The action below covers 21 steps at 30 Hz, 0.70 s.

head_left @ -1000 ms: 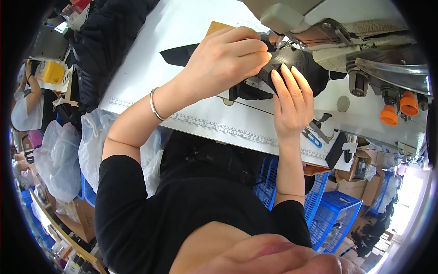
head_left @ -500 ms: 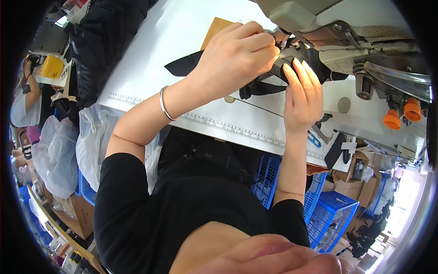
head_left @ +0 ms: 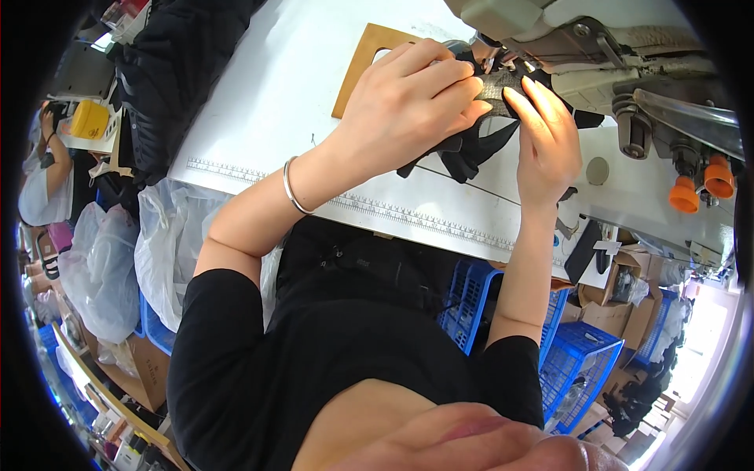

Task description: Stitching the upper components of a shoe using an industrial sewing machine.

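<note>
Black fabric pieces point(head_left: 481, 149) lie bunched under the head of a sewing machine point(head_left: 550, 39), with a grey textured patch point(head_left: 496, 88) showing near the needle area. My left hand point(head_left: 420, 102) is closed on the fabric's left side, fingers curled; its thumb is mostly hidden. On the other side, my right hand point(head_left: 550, 141) grips the fabric with long, barely bent fingers, the tips close to the machine's foot. Its thumb cannot be seen. Loose black ends hang over the white table point(head_left: 259, 118) between both hands.
A tan board with a cutout point(head_left: 357, 74) lies behind my left hand. Dark garments point(head_left: 177, 78) are heaped at the far left. Orange knobs point(head_left: 683, 195) hang at the right. Plastic bags point(head_left: 102, 275) and blue crates point(head_left: 581, 361) stand below the table.
Both hands have shifted slightly right, the right one most. The black strip left of my left wrist has drawn in toward the hands, and more of the tan board shows.
</note>
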Available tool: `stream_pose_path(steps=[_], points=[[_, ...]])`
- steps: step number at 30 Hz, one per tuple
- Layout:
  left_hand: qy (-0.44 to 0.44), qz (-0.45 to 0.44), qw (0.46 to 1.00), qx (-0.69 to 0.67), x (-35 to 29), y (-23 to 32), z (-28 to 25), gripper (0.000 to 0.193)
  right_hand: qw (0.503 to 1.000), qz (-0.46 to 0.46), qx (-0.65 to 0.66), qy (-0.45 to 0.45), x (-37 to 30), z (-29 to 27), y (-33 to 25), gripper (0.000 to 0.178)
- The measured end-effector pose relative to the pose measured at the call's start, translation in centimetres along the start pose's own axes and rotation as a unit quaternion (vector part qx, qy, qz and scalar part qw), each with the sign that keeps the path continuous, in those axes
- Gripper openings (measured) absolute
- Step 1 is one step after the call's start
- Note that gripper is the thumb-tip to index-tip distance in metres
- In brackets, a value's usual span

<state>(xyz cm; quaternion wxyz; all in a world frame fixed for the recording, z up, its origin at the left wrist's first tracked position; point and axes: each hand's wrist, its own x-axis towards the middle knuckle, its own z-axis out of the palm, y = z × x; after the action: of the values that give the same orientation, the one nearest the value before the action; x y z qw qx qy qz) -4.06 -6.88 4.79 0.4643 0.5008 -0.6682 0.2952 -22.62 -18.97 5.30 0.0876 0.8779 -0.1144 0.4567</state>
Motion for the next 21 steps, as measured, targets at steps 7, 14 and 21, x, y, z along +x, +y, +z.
stream_pose_path(steps=[7,14,21], points=[[-0.028,-0.014,0.999,0.015,-0.1,0.5,-0.1,0.031,1.000,0.011,-0.004,-0.015,0.8,-0.3,0.7,0.037],[-0.031,-0.019,0.999,0.014,-0.2,0.7,-0.5,0.032,0.996,0.062,-0.043,-0.051,-0.2,-0.6,-1.3,0.044],[-0.092,0.077,0.993,0.013,0.0,-1.2,-2.2,0.041,0.912,0.275,0.293,-0.083,-3.4,-2.6,-6.0,0.051]])
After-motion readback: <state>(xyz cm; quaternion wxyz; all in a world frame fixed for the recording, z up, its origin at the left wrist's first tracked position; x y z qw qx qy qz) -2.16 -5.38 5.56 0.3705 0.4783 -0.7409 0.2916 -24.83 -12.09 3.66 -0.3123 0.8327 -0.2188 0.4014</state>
